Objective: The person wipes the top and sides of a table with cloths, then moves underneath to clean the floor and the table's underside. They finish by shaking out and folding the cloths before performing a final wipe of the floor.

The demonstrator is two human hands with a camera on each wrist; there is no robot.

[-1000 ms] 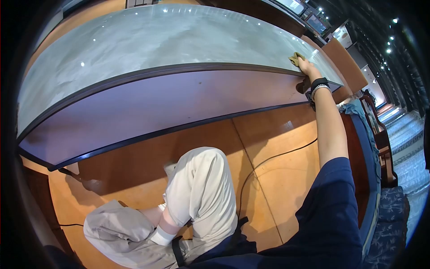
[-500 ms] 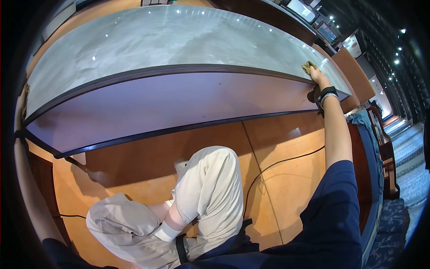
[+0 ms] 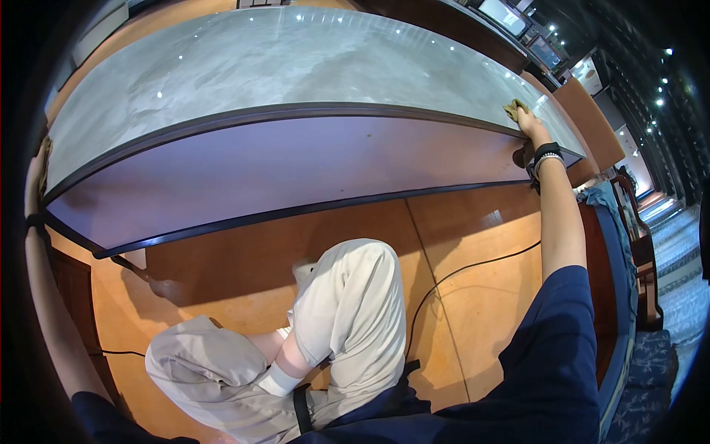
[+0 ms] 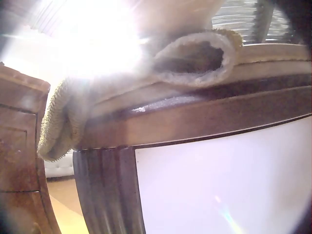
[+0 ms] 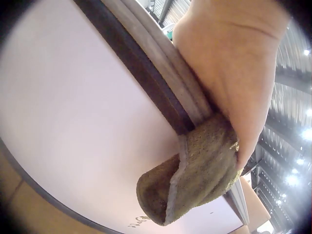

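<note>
An olive-green cloth [image 3: 512,111] lies over the table's front edge near its right end, and my right hand [image 3: 528,123] grips it there. In the right wrist view the folded cloth [image 5: 202,170] hangs down over the wooden rim beneath the hand. A second cloth [image 3: 46,159] lies at the table's left end, where my left hand [image 3: 35,181] holds it against the edge, seen side-on. In the left wrist view this fuzzy cloth [image 4: 58,124] drapes over the table corner, bunched into a hollow fold; glare hides the fingers. The table [image 3: 296,63] has a glossy grey-green marbled top.
A brown wooden cabinet [image 4: 19,141] stands close beside the table's left end. A chair with a brown back [image 3: 589,122] is past the right end. Blue-cushioned wooden seating [image 3: 610,288] stands at the right. A black cable [image 3: 462,270] crosses the tiled floor.
My left arm has come into view at the left, with its hand and cloth at the table's left edge. The view has shifted slightly; my right hand stays near the table's right end.
</note>
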